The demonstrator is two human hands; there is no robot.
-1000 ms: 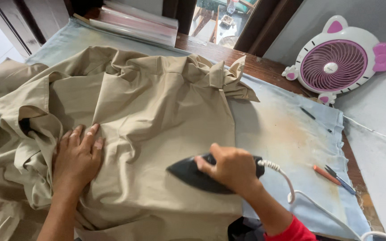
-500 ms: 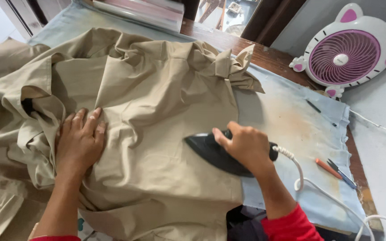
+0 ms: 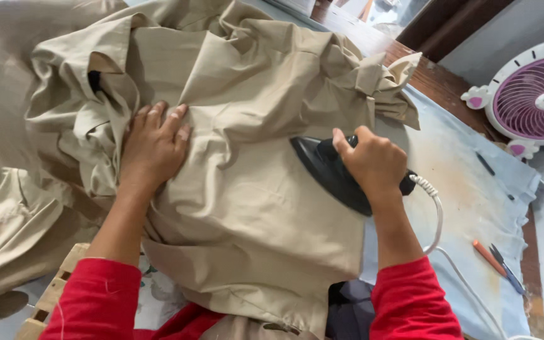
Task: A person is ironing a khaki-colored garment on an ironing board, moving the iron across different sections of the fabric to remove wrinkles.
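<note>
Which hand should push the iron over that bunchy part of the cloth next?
Probably the right hand: it already grips the black iron, whose tip points toward the wrinkles. The left hand lies flat on the tan cloth, pinning it down, away from the iron.

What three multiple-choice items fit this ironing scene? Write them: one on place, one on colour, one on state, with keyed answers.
1. Where does the pink-and-white round table fan stand?
A. right of the cloth
B. left of the cloth
C. on the cloth

2. What colour is the crumpled cotton garment?
A. blue
B. beige
C. white

3. What is the right hand doing?
A. lying flat
B. hanging free
C. gripping the black pointed iron

Answers: A, the fan sits at the right edge; B, the cloth is tan; C, fingers wrap the handle, while the left hand presses flat.
</note>
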